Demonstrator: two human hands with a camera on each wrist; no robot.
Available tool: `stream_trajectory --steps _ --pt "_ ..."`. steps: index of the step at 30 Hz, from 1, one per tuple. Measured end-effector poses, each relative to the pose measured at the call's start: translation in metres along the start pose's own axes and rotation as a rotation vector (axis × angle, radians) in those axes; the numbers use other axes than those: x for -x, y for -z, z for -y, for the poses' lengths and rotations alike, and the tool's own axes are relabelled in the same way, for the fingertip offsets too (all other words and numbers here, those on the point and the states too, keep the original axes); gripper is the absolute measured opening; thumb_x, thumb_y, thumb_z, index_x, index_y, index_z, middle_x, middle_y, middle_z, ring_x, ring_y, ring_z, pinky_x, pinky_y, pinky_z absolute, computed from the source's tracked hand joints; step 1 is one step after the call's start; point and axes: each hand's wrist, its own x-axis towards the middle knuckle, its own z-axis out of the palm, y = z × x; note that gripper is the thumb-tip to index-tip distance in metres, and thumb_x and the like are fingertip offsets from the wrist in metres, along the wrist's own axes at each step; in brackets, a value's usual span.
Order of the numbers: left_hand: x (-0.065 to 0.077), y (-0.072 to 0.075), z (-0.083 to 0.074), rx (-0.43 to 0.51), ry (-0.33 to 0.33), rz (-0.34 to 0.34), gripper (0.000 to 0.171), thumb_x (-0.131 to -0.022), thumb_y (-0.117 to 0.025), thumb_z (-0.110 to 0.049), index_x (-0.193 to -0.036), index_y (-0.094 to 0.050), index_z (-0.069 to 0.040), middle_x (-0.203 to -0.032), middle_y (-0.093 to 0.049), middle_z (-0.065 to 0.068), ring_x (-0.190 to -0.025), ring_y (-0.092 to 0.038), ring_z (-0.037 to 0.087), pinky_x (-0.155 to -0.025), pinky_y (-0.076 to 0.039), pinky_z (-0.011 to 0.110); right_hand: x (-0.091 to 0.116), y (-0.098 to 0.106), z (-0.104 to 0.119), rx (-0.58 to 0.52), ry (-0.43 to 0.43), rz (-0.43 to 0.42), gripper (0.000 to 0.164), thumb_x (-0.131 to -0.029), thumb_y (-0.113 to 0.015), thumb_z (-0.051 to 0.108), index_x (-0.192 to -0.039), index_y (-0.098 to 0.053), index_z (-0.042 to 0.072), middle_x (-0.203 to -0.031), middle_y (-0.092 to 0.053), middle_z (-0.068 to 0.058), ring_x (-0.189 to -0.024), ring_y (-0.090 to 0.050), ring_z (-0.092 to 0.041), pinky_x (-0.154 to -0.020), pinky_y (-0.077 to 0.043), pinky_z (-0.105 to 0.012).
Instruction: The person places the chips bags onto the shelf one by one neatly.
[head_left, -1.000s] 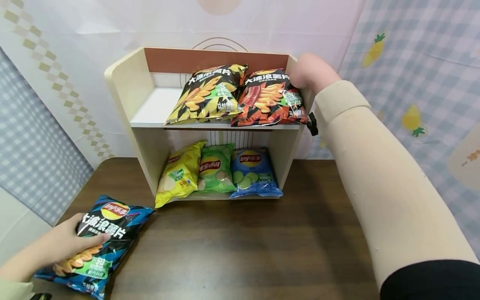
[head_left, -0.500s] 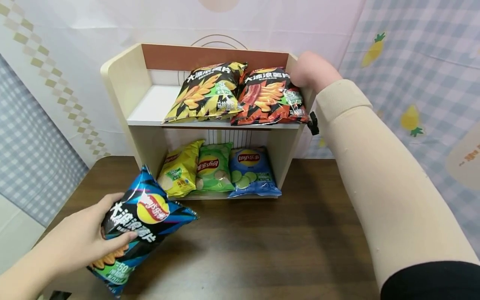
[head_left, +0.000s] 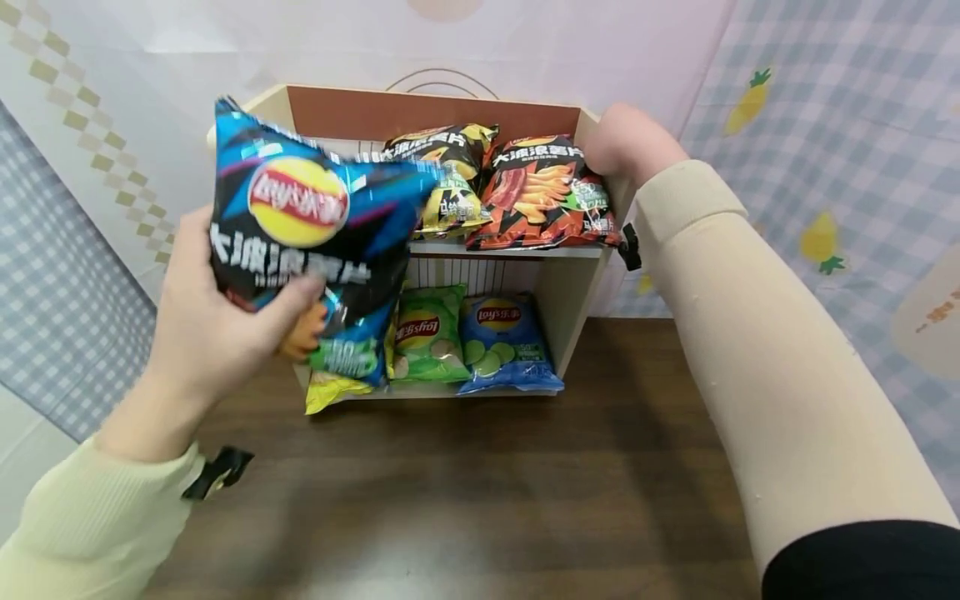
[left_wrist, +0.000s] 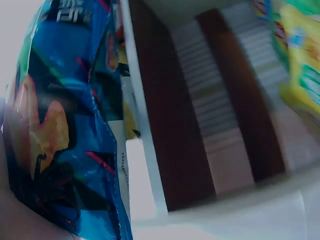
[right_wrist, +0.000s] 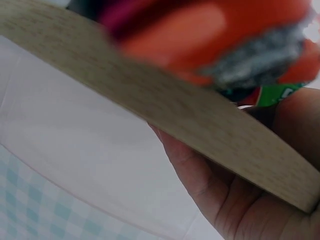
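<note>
My left hand (head_left: 213, 321) grips a blue and black bag of potato chips (head_left: 300, 204), thumb across its front. The bag is held up before the left part of a two-tier shelf (head_left: 573, 292), hiding much of that side. In the left wrist view the same chip bag (left_wrist: 65, 115) stands beside the shelf board. My right hand (head_left: 633, 146) holds the top of the shelf's right side panel; the right wrist view shows the panel (right_wrist: 165, 100) between thumb and fingers (right_wrist: 200, 185). A red chip bag (head_left: 540, 192) and a partly covered yellow-black chip bag (head_left: 453, 208) lean on the upper tier.
On the lower tier stand a green chip bag (head_left: 431, 333), a blue one (head_left: 504, 342) and a mostly hidden yellow one (head_left: 333, 392). The shelf rests on a dark wooden table (head_left: 465, 492). Patterned cloth (head_left: 847, 108) hangs behind and beside it.
My left hand has lifted the blue and black chip bag from the table at lower left, up and rightward to the upper tier's front. The right hand keeps its place on the side panel.
</note>
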Motion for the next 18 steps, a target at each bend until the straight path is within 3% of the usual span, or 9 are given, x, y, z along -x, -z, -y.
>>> stream_trajectory --steps 3,7,9,12,13,15,18 --pt "-0.024 -0.013 -0.013 0.109 0.041 -0.074 0.065 -0.078 -0.077 -0.018 -0.134 -0.043 -0.012 -0.125 -0.053 0.004 -0.105 -0.054 0.018 -0.082 -0.047 0.022 -0.001 -0.002 0.000 0.009 0.000 0.005 0.044 -0.095 -0.036 0.016 -0.130 -0.042 -0.010 -0.119 -0.043 -0.022 -0.096 -0.042 -0.033 -0.082 -0.038 -0.043" --pt "-0.051 -0.023 -0.024 0.140 0.107 -0.143 0.064 -0.082 -0.072 -0.029 -0.133 -0.038 -0.012 -0.126 -0.048 0.003 -0.106 -0.053 0.018 -0.084 -0.048 0.027 -0.002 -0.005 0.004 0.008 0.001 0.009 0.044 -0.094 -0.034 0.016 -0.130 -0.042 -0.008 -0.118 -0.043 -0.021 -0.095 -0.041 -0.033 -0.080 -0.038 -0.043" --pt "-0.062 -0.027 -0.018 0.126 0.131 -0.160 0.066 -0.084 -0.070 -0.033 -0.135 -0.033 -0.013 -0.126 -0.046 0.002 -0.104 -0.053 0.017 -0.083 -0.048 0.027 -0.001 -0.006 0.007 -0.002 0.002 0.013 0.044 -0.094 -0.034 0.016 -0.132 -0.041 -0.008 -0.119 -0.043 -0.021 -0.095 -0.041 -0.032 -0.080 -0.038 -0.043" --pt "-0.073 -0.034 0.002 -0.004 0.141 -0.196 0.069 -0.086 -0.066 -0.041 -0.139 -0.030 -0.017 -0.127 -0.039 0.000 -0.107 -0.043 0.008 -0.083 -0.042 0.024 0.001 -0.007 0.011 -0.014 0.011 0.014 0.045 -0.095 -0.033 0.016 -0.133 -0.041 -0.007 -0.121 -0.043 -0.021 -0.097 -0.041 -0.032 -0.083 -0.037 -0.043" --pt "-0.076 -0.036 0.009 -0.055 0.125 -0.216 0.067 -0.087 -0.065 -0.042 -0.140 -0.031 -0.017 -0.127 -0.037 -0.001 -0.109 -0.039 0.006 -0.084 -0.040 0.024 0.001 -0.007 0.012 -0.016 0.016 0.012 0.045 -0.095 -0.033 0.016 -0.133 -0.041 -0.007 -0.122 -0.043 -0.021 -0.097 -0.041 -0.032 -0.084 -0.037 -0.043" --pt "-0.080 -0.039 0.023 -0.172 0.027 -0.263 0.060 -0.090 -0.062 -0.041 -0.137 -0.040 -0.012 -0.126 -0.039 0.004 -0.112 -0.035 0.009 -0.089 -0.033 0.025 0.001 -0.007 0.014 -0.016 0.019 0.013 0.045 -0.096 -0.033 0.016 -0.134 -0.041 -0.007 -0.123 -0.043 -0.021 -0.098 -0.041 -0.032 -0.084 -0.036 -0.043" --pt "-0.082 -0.041 0.031 -0.282 -0.128 -0.276 0.041 -0.095 -0.056 -0.034 -0.123 -0.058 -0.005 -0.120 -0.051 0.012 -0.113 -0.042 0.019 -0.095 -0.030 0.031 0.002 -0.006 0.016 -0.012 0.016 0.012 0.046 -0.096 -0.033 0.016 -0.134 -0.041 -0.007 -0.124 -0.044 -0.021 -0.098 -0.041 -0.032 -0.085 -0.037 -0.044"
